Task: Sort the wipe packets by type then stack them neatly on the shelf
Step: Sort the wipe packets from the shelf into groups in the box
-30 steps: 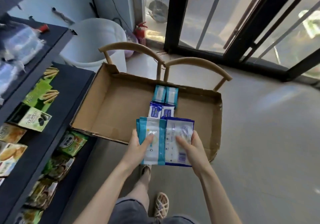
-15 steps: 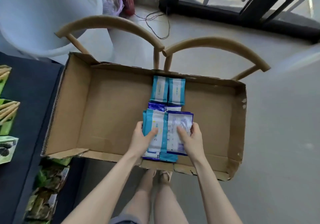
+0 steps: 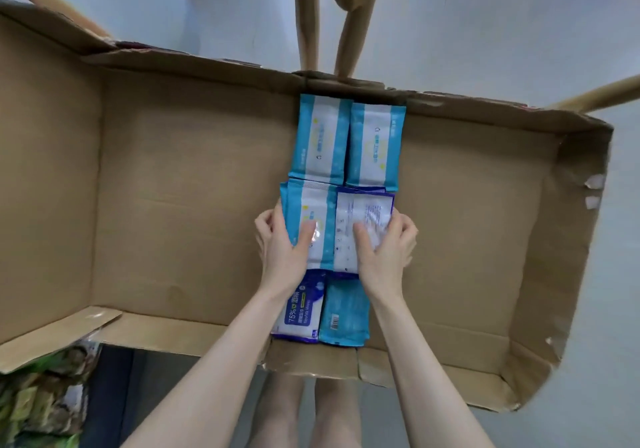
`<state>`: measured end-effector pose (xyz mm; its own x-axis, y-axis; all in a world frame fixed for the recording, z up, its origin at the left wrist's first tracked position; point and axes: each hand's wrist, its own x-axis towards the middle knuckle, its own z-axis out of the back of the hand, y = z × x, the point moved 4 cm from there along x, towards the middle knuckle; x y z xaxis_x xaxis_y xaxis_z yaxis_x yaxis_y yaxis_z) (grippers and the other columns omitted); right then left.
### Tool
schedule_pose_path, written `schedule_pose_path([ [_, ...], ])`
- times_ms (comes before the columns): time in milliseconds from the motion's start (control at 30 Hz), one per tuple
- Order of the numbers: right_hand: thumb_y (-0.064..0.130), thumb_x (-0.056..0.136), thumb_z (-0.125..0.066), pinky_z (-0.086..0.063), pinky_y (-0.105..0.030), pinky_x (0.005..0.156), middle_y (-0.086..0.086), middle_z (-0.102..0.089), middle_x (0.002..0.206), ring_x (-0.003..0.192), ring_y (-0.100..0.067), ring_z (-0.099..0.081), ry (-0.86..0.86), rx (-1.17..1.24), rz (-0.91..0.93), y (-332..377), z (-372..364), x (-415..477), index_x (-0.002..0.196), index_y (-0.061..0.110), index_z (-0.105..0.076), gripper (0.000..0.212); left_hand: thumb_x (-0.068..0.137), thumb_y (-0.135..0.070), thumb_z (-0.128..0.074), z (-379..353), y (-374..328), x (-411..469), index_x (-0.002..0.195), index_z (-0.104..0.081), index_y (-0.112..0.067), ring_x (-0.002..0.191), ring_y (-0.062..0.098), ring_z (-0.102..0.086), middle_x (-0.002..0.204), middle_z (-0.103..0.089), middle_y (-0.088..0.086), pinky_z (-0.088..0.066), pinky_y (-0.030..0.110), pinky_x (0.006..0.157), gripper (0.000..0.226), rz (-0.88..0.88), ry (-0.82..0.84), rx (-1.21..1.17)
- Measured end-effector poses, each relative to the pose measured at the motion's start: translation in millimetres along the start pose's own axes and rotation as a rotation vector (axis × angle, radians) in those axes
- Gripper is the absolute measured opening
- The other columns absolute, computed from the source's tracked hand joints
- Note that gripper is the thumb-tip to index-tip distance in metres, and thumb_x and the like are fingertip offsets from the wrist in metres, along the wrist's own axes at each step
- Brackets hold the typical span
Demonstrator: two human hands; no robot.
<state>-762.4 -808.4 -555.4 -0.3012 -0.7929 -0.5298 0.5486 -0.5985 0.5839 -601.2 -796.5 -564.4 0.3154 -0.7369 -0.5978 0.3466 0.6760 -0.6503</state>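
Hands meet at the middle of an open cardboard box [image 3: 190, 205]. The left hand [image 3: 284, 243] grips a small stack of sky-blue-and-white wipe packets [image 3: 313, 205], thumb on top and fingers curled round its left edge. The right hand [image 3: 386, 247] grips a dark-blue-edged white packet [image 3: 363, 210] in the same way; the print on its back is too fine to read. The two lots touch side by side. At 12 o'clock, against the far wall, lie two more sky-blue packets [image 3: 320, 139]. At 6 o'clock a dark-blue packet [image 3: 301, 312] reads "75%", beside a teal packet [image 3: 343, 316] showing a barcode. Wooden chair backs [image 3: 346, 32] rise beyond the box.
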Motion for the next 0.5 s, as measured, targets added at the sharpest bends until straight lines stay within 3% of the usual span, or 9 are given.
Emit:
schedule_pose_path([
  [67,0.041,0.096,-0.049,-0.015,-0.038,0.111,-0.003,-0.025,0.152,0.137,-0.017,-0.023,0.034,-0.025,0.043,-2.7,-5.2,-0.9,0.149,0.015,-0.018,0.067,0.095,-0.044,-0.047,-6.8,8.4,1.0,0.15,-0.017,-0.025,0.13,0.011,-0.026,0.143,-0.03,-0.001,-0.022,0.036,0.11,0.065,-0.017,0.0,0.059],
  [133,0.046,0.095,-0.044,-0.018,-0.042,0.115,0.0,-0.032,0.152,0.138,-0.02,-0.03,0.101,0.005,0.076,-6.8,-9.0,2.3,0.152,0.017,-0.007,0.074,0.091,-0.054,-0.043,-11.3,15.9,5.7,0.151,-0.008,-0.027,0.138,0.013,-0.024,0.148,-0.03,-0.002,-0.021,0.044,0.115,0.075,-0.023,0.066,-0.012],
  [300,0.048,0.095,-0.045,-0.031,-0.046,0.109,0.0,-0.034,0.15,0.135,-0.021,-0.035,0.186,-0.006,0.051,-10.0,-7.5,9.7,0.15,0.018,-0.009,0.073,0.084,-0.064,-0.039,-7.6,17.1,12.8,0.15,-0.014,-0.026,0.134,0.008,-0.03,0.145,-0.035,-0.004,-0.028,0.038,0.112,0.08,-0.046,0.126,-0.023],
  [400,0.054,0.092,-0.044,-0.035,-0.048,0.106,-0.001,-0.037,0.148,0.132,-0.023,-0.039,0.21,-0.048,0.061,-3.9,-1.7,9.9,0.148,0.015,-0.014,0.075,0.093,-0.048,-0.047,-1.7,10.7,12.2,0.146,-0.025,-0.029,0.123,0.003,-0.04,0.137,-0.044,-0.006,-0.034,0.029,0.101,0.06,-0.046,0.148,-0.037],
  [500,0.051,0.092,-0.046,-0.039,-0.048,0.101,-0.006,-0.041,0.145,0.127,-0.029,-0.044,0.248,-0.188,0.049,3.6,9.6,7.9,0.146,0.013,-0.021,0.071,0.096,-0.036,-0.051,11.8,0.9,9.0,0.138,-0.039,-0.029,0.12,0.01,-0.049,0.13,-0.053,-0.008,-0.04,0.031,0.099,0.044,-0.038,0.216,0.002],
])
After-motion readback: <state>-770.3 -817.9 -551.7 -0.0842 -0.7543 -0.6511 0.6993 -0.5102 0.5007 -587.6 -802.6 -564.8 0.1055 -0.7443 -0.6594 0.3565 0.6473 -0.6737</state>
